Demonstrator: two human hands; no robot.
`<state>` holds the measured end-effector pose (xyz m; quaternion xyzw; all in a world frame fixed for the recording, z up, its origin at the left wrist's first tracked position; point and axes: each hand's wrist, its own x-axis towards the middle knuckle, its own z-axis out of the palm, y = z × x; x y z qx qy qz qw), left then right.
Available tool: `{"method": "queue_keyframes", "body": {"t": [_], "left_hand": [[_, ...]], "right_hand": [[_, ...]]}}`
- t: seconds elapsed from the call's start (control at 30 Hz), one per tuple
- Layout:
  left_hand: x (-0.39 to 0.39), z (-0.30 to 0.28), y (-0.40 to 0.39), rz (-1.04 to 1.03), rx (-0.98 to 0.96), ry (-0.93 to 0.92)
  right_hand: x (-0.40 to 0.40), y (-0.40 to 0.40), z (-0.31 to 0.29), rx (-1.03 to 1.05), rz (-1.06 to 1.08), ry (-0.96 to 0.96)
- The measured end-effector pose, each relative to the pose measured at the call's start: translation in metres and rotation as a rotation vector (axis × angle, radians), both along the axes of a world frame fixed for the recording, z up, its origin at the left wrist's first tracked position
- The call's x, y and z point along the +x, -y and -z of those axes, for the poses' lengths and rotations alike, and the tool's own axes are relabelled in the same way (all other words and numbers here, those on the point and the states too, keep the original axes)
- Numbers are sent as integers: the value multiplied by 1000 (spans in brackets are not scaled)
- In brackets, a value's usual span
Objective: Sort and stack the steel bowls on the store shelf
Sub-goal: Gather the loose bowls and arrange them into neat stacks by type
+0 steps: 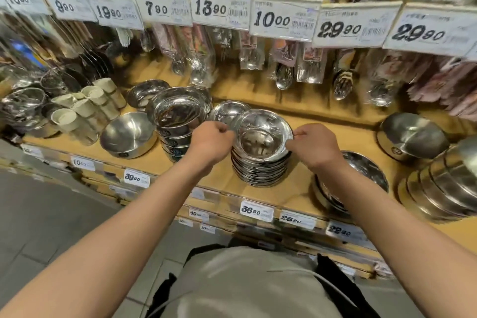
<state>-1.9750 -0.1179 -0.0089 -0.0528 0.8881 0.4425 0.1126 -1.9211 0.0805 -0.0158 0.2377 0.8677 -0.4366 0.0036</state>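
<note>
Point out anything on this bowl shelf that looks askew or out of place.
The stack of large bowls at the far right lies toppled on its side instead of standing. A single bowl left of the tall stack sits tilted. The left hand and right hand pinch the rim of the top bowl on the middle stack.
</note>
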Motion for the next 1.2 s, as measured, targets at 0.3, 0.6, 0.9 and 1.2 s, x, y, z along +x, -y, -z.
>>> {"method": "queue_keyframes", "body": {"t": [0.3, 0.6, 0.9, 1.2], "left_hand": [[-1, 5, -1, -29, 8, -85], [-3, 8, -3, -34, -18, -94], [-10, 2, -8, -9, -25, -113], [-15, 9, -7, 34, 24, -101]], "right_hand": [[2, -3, -7, 10, -45, -10], [-1, -3, -3, -91, -72, 0], [-2, 2, -4, -64, -8, 5], [4, 11, -4, 19, 8, -2]]}}
